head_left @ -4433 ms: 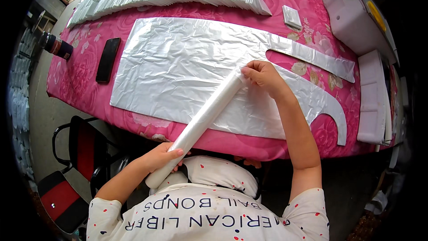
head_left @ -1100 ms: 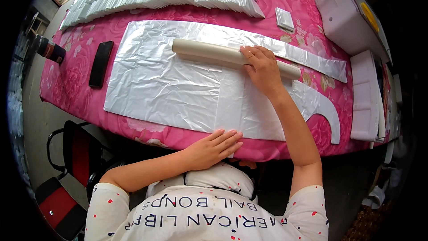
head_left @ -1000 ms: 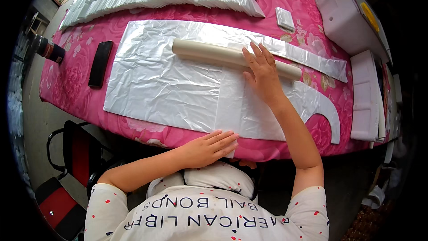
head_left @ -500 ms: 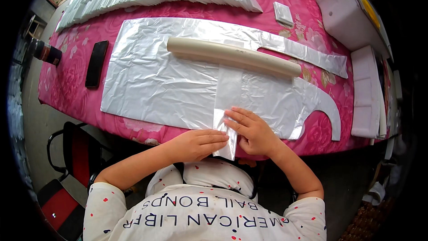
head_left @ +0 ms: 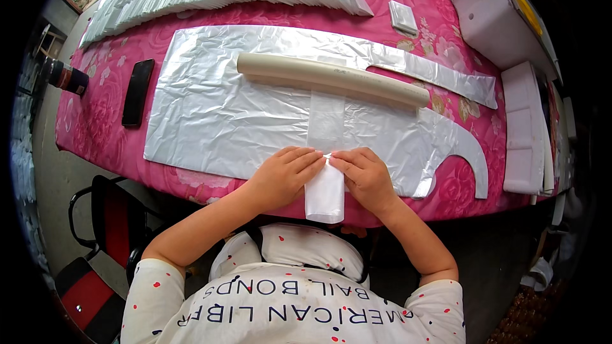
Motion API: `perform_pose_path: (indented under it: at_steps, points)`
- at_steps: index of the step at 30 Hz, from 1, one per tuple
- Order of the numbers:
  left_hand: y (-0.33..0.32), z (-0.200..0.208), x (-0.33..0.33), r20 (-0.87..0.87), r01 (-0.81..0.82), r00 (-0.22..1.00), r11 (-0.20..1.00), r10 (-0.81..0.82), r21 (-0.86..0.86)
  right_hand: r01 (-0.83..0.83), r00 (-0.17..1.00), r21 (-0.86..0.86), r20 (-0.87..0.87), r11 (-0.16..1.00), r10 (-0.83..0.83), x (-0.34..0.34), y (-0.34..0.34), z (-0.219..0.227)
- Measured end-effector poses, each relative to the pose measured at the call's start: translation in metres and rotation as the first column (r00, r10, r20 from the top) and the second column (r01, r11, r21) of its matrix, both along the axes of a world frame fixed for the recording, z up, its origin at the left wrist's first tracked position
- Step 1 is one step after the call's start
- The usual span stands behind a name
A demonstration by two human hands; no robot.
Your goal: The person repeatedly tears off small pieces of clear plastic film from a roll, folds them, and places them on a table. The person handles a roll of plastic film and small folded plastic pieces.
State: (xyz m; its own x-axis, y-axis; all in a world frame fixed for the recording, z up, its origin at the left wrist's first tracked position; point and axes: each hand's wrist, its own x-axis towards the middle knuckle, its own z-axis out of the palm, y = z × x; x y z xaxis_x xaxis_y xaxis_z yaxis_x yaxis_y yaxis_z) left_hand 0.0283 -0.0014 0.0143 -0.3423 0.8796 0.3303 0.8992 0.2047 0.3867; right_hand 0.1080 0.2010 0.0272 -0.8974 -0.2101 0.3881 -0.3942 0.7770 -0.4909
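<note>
Film strip at the near edge of the bench, long axis near-to-far, toward the beige tube. Left hand and right hand: fingers pinching it, 1 hand per side, neither clearly nearer; flap hangs nearward of the fingertips, between wrists.

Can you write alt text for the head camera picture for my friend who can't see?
A person's left hand and right hand pinch a folded white plastic strip. Beyond them, a beige tube lies on a silvery plastic sheet over a pink flowered tablecloth.
</note>
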Motion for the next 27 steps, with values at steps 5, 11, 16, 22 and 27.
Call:
perform_pose_path:
  at_steps: [5, 11, 16, 22, 27]
  points:
    - [0.002, 0.000, -0.004, 0.030, 0.012, 0.999, 0.999, -0.013, 0.051, -0.005, 1.000, -0.075, 0.029, 0.997, 0.007, -0.006, 0.001, 0.001]
    - [-0.008, -0.004, -0.005, 0.007, 0.062, 0.998, 0.996, -0.063, 0.063, 0.001, 1.000, -0.063, -0.015, 0.998, -0.002, -0.005, -0.004, -0.001]
    - [-0.008, -0.005, -0.007, -0.015, 0.076, 0.997, 0.996, -0.076, 0.048, -0.028, 0.999, -0.047, -0.043, 0.998, 0.026, -0.004, -0.002, -0.003]
    - [-0.008, -0.005, -0.008, 0.031, 0.057, 0.998, 0.997, -0.058, 0.058, -0.040, 0.999, -0.044, -0.024, 0.998, 0.039, -0.005, -0.001, -0.002]
    - [-0.002, 0.000, -0.008, 0.163, -0.022, 0.987, 0.991, 0.000, 0.134, -0.021, 1.000, -0.072, -0.003, 0.997, 0.021, -0.006, 0.002, -0.002]
